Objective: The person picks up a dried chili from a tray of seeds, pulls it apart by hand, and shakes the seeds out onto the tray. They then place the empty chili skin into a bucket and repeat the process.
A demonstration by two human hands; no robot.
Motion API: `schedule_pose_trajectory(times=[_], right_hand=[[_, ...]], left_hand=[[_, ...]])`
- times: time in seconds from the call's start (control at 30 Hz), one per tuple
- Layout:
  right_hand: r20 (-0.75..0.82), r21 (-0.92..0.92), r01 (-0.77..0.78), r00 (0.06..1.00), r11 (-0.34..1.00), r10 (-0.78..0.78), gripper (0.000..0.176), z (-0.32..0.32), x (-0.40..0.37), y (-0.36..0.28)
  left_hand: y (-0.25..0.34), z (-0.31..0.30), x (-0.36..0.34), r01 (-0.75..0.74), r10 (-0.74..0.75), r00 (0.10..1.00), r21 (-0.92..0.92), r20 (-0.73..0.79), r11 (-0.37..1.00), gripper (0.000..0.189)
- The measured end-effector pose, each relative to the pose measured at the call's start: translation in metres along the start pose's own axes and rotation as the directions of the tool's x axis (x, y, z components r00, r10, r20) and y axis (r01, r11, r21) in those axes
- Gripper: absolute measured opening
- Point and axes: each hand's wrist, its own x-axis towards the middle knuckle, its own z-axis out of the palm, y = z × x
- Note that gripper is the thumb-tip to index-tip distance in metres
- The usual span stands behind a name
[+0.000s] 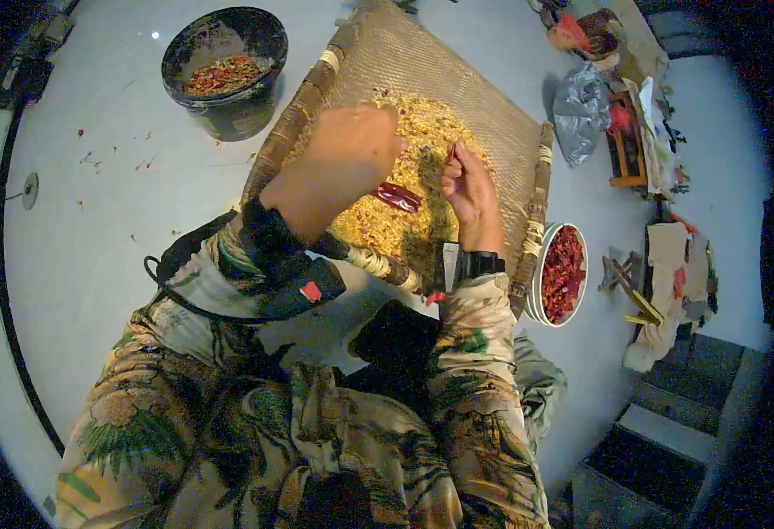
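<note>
A woven bamboo tray point(493, 115) with a thick rim lies before me, and a layer of yellow seeds point(369, 220) with red flecks covers part of it. One dried red chili point(398, 197) rests on the seeds between my hands. My left hand point(338, 159) is closed above the seeds, blurred, its back towards me; its fingertips are hidden. My right hand point(472, 187) is pinched over the seeds at the right, with a small dark red bit of chili at its fingertips. Both wrists wear black bands.
A black bucket point(233, 115) with chili scraps stands beyond the tray's left side. By its right edge sits a white bucket point(563, 275) of red chilies. Farther right are a grey plastic bag point(581, 115), a wooden frame point(627, 145), cloths, and dark steps point(651, 458).
</note>
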Motion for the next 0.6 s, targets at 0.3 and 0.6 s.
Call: schedule_pose_trajectory(times=[0.3,0.6], right_hand=[[-0.027,0.351,0.029,0.999,0.936,-0.021,0.02,-0.023,-0.037,0.012],[0.173,0.554,0.071,0.965,0.83,-0.198,0.029,-0.082,-0.023,0.021]], left_hand=[[0.005,0.001,-0.004,-0.007,0.004,0.998,0.042,0.062,0.999,0.029],[0.01,0.012,-0.003,0.029,-0.037,0.991,0.064,0.13,0.998,0.031]])
